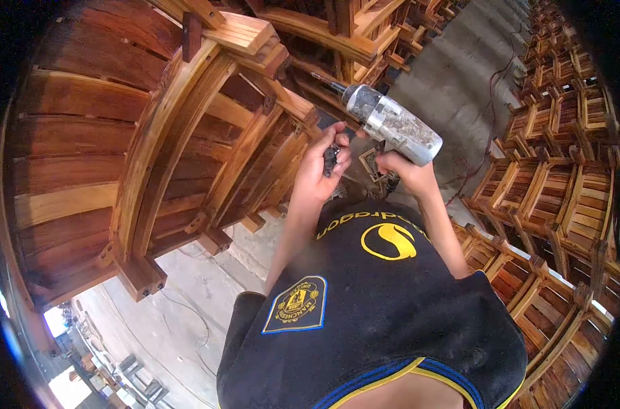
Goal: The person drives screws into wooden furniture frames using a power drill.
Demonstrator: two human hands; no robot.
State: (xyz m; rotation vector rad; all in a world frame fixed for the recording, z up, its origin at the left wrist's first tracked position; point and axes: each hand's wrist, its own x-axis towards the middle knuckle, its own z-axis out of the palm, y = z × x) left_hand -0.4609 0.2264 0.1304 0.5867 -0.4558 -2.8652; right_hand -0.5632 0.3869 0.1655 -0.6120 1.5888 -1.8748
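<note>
My right hand (406, 170) is wrapped round the grip of a worn silver power driver (398, 126). The driver's black nose and long bit point up and to the left, towards the wooden furniture. My left hand (325, 160) is cupped just left of the driver, with its fingers curled over a clump of small dark pieces that look like screws (331, 161). Beside my left hand stands a large slatted wooden frame (180, 129) with curved rails and protruding square legs. The driver's bit appears apart from the wood.
More slatted wooden pieces are stacked in rows at the right (562, 198) and at the top. A grey concrete floor (453, 75) runs between them, with a thin reddish hose (490, 102) along it. Another cable (204, 324) lies on the floor at lower left.
</note>
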